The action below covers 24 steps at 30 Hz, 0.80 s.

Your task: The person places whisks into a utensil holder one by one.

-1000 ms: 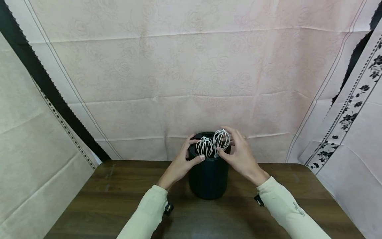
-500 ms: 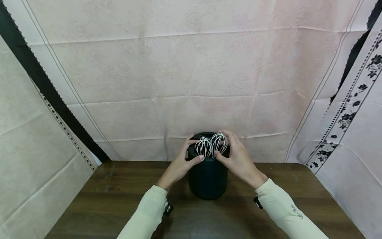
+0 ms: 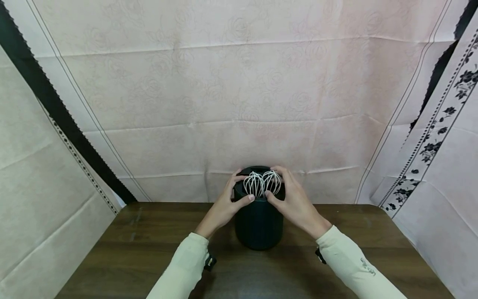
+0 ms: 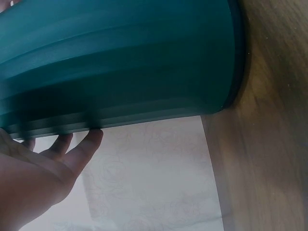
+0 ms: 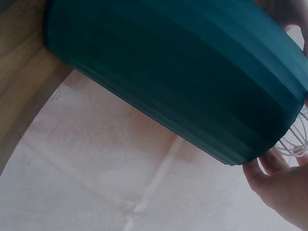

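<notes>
A dark green ribbed utensil holder stands upright on the table, with the white wire heads of two whisks showing at its mouth. My left hand grips the holder's left side at the rim, its thumb at the front edge near the left whisk. At the right rim, my right hand holds the right whisk between thumb and fingers. Both whisk handles are hidden inside the holder. In the right wrist view, fingers lie against the holder's rim beside the whisk's wires.
The brown wooden table extends to both sides and in front of the holder. A pale patterned cloth hangs close behind the table's far edge. More cloth panels flank it left and right.
My right hand has moved down and slightly left, lowering the right whisk until its head sits about level with the left one. My left hand stays at the holder's rim.
</notes>
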Tool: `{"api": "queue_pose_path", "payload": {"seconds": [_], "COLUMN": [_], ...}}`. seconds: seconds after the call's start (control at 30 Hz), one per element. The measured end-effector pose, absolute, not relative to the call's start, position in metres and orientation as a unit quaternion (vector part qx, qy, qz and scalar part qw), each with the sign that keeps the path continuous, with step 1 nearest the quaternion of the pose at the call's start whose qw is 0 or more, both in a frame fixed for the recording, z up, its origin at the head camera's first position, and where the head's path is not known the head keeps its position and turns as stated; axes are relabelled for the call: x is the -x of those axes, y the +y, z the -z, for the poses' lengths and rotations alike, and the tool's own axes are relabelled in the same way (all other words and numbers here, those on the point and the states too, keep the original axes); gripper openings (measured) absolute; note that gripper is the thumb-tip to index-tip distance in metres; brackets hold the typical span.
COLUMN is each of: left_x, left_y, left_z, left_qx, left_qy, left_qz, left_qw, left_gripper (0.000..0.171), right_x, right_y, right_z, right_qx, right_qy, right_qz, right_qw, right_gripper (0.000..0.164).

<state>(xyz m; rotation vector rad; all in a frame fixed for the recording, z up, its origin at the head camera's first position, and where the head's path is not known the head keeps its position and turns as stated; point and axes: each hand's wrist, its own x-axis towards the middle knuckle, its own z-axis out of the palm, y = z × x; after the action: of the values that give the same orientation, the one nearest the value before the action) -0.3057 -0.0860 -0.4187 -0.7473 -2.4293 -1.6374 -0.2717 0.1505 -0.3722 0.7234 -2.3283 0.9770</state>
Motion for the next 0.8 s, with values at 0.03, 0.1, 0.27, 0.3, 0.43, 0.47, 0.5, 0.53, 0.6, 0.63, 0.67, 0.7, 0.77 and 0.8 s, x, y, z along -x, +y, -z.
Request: {"api": "queue_pose_path", "payload": {"seconds": [0.03, 0.1, 0.27, 0.3, 0.43, 0.47, 0.5, 0.53, 0.6, 0.63, 0.67, 0.7, 0.77, 0.8], "left_x": [0.306, 0.306, 0.305, 0.305, 0.305, 0.304, 0.305, 0.305, 0.304, 0.303, 0.303, 0.303, 0.302, 0.302], "left_y": [-0.086, -0.086, -0.086, -0.086, -0.086, -0.085, -0.085, -0.085, -0.085, -0.085, -0.085, -0.085, -0.085, -0.085], "left_z": [0.419, 0.419, 0.419, 0.418, 0.418, 0.418, 0.419, 0.419, 0.418, 0.418, 0.418, 0.418, 0.418, 0.418], "left_qx": [0.245, 0.243, 0.239, 0.239, 0.24, 0.241, 0.242, 0.243, 0.244, 0.244, 0.244, 0.244, 0.243, 0.244], "left_qy": [-0.803, -0.804, -0.805, -0.806, -0.805, -0.806, -0.806, -0.805, -0.805, -0.805, -0.805, -0.804, -0.803, -0.802], "left_qz": [0.54, 0.539, 0.54, 0.539, 0.538, 0.538, 0.537, 0.538, 0.538, 0.538, 0.538, 0.539, 0.541, 0.541], "left_qw": [0.06, 0.06, 0.058, 0.058, 0.061, 0.062, 0.062, 0.061, 0.058, 0.058, 0.057, 0.057, 0.057, 0.058], "left_gripper": [0.06, 0.062, 0.065, 0.065, 0.064, 0.064, 0.063, 0.063, 0.063, 0.063, 0.063, 0.063, 0.063, 0.063], "right_x": [0.272, 0.273, 0.274, 0.273, 0.272, 0.271, 0.271, 0.27, 0.269, 0.268, 0.268, 0.268, 0.268, 0.268], "right_y": [0.15, 0.15, 0.15, 0.15, 0.153, 0.153, 0.154, 0.155, 0.157, 0.158, 0.159, 0.161, 0.164, 0.165], "right_z": [0.373, 0.374, 0.376, 0.377, 0.376, 0.375, 0.375, 0.375, 0.376, 0.377, 0.378, 0.38, 0.383, 0.384], "right_qx": [-0.266, -0.265, -0.265, -0.265, -0.259, -0.257, -0.254, -0.252, -0.248, -0.247, -0.247, -0.247, -0.245, -0.243], "right_qy": [-0.856, -0.854, -0.856, -0.858, -0.869, -0.871, -0.871, -0.871, -0.866, -0.864, -0.861, -0.859, -0.858, -0.86], "right_qz": [-0.362, -0.368, -0.372, -0.369, -0.36, -0.362, -0.365, -0.37, -0.384, -0.39, -0.396, -0.399, -0.4, -0.399], "right_qw": [0.255, 0.255, 0.244, 0.239, 0.218, 0.213, 0.208, 0.205, 0.202, 0.202, 0.203, 0.205, 0.207, 0.206], "right_gripper": [0.065, 0.062, 0.063, 0.064, 0.07, 0.072, 0.074, 0.077, 0.082, 0.084, 0.087, 0.088, 0.091, 0.092]}}
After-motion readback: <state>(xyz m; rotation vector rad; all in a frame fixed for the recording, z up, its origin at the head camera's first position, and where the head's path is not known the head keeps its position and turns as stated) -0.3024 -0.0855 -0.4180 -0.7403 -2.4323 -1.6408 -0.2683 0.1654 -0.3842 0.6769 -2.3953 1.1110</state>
